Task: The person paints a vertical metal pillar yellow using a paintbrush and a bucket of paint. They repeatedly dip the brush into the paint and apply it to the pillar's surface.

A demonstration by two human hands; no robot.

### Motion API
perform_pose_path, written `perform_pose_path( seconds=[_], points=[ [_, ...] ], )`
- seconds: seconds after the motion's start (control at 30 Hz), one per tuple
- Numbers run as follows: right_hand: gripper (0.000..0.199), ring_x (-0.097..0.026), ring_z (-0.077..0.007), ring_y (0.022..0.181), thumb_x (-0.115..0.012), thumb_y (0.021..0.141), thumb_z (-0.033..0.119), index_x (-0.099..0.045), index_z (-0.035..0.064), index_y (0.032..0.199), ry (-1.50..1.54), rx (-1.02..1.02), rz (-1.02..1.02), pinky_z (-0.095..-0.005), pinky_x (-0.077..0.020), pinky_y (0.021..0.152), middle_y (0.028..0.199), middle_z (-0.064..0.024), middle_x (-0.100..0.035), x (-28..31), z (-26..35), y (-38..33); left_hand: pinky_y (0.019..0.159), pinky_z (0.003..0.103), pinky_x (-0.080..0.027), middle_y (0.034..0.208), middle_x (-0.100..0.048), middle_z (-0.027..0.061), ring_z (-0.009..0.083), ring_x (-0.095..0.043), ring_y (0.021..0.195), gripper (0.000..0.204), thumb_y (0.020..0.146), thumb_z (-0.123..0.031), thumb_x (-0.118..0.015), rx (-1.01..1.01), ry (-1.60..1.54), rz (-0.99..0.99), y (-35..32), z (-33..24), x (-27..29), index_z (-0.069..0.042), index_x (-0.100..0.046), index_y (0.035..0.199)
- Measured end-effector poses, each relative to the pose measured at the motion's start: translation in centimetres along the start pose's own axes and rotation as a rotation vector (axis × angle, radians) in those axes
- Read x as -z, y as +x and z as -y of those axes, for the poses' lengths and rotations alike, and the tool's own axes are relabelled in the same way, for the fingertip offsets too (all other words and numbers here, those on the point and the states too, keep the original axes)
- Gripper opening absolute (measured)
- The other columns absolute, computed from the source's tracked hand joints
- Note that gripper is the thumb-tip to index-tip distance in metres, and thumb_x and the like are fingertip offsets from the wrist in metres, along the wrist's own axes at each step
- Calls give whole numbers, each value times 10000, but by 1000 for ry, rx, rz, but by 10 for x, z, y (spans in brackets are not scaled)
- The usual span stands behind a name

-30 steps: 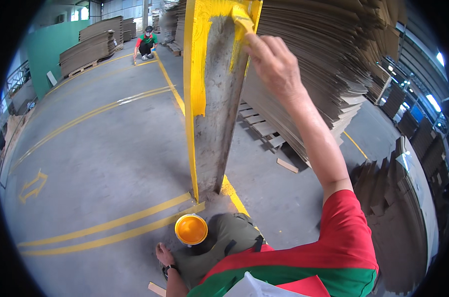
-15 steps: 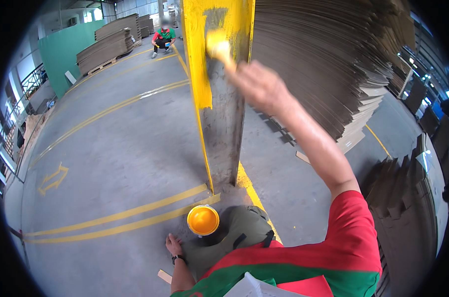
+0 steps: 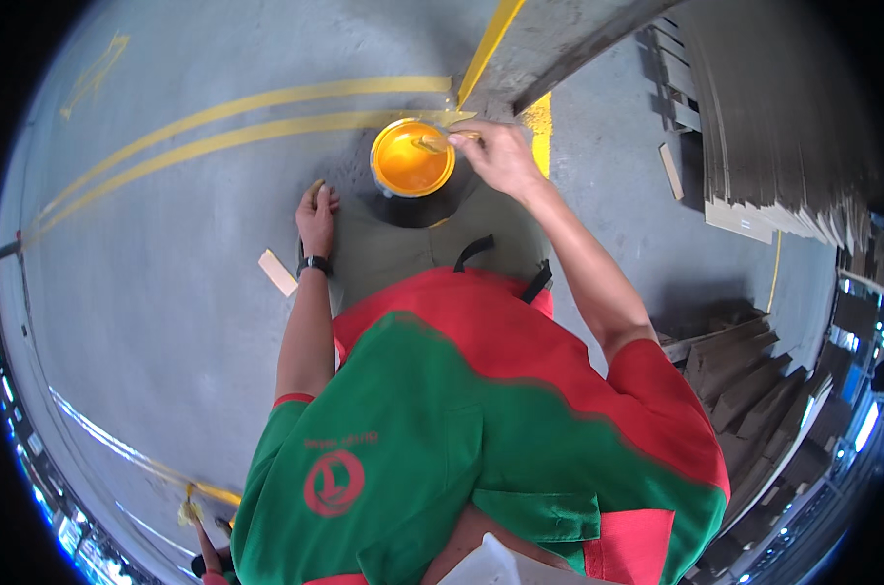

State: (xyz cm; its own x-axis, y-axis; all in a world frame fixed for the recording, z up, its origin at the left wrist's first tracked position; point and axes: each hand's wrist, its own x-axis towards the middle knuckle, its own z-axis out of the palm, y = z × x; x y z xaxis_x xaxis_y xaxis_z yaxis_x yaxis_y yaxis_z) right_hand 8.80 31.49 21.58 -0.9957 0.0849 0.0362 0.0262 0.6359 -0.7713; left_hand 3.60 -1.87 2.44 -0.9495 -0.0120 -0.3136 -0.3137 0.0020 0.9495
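Note:
My right hand (image 3: pixel 505 159) grips a paintbrush (image 3: pixel 430 145) by its handle, its bristle end over or in the orange-yellow paint inside a round bucket (image 3: pixel 375 174). The bucket stands between my bent legs, and its depth hides how far the bristles reach. Beside my left thigh hangs my left hand (image 3: pixel 316 216), fingers loosely apart and nothing visible in them. Just beyond the bucket rises the foot of a grey metal column (image 3: pixel 576 49) with a yellow-painted edge (image 3: pixel 489 54).
Stacked cardboard sheets (image 3: pixel 764 117) stand at the right, with more leaning cardboard (image 3: pixel 754 390) lower down. A pale strip (image 3: pixel 277 272) lies on the floor at my left. Yellow floor lines (image 3: pixel 266 97) run to the column. Another person's arm (image 3: pixel 206 546) shows at lower left.
My right hand has come down from the column to the bucket with the brush. The view has tilted downward, so the column's painted upper part is out of sight.

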Motion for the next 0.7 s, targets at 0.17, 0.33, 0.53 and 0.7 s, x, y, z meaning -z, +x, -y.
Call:
perform_pose_path(
  seconds=[0.17, 0.33, 0.53, 0.7],
  points=[
    [265, -712, -386, 980, -701, 946, 277, -769, 87, 1118, -275, -129, 274, -472, -557, 896, 1025, -214, -742, -97, -36, 37, 795, 271, -576, 1097, -723, 157, 152, -703, 895, 416, 1051, -237, -601, 8, -22, -32, 4, 0, 2, 65, -598, 1337],
    [268, -699, -381, 1025, -682, 953, 297, -764, 116, 1133, -394, -194, 405, -471, -540, 952, 1052, -223, -734, -143, -55, 56, 793, 272, -581, 1090, -722, 165, 162, -707, 892, 423, 1057, -237, -581, 31, -18, -36, 12, 3, 5, 71, -587, 1347],
    [230, -712, -392, 952, -700, 953, 261, -771, 74, 1067, -182, -217, 137, -463, -558, 875, 977, -215, -739, -88, -33, 44, 777, 274, -584, 1122, -700, 173, 175, -703, 890, 428, 1059, -237, -578, 72, -123, -52, 14, 3, 7, 66, -564, 1360],
    [246, -724, -380, 878, -704, 957, 243, -762, 62, 1114, -49, -280, 84, -441, -557, 828, 914, -231, -732, -46, -21, 19, 767, 281, -589, 1090, -695, 153, 174, -695, 868, 425, 1056, -240, -584, 83, -130, -50, 14, 4, 3, 69, -570, 1347]
  ],
)
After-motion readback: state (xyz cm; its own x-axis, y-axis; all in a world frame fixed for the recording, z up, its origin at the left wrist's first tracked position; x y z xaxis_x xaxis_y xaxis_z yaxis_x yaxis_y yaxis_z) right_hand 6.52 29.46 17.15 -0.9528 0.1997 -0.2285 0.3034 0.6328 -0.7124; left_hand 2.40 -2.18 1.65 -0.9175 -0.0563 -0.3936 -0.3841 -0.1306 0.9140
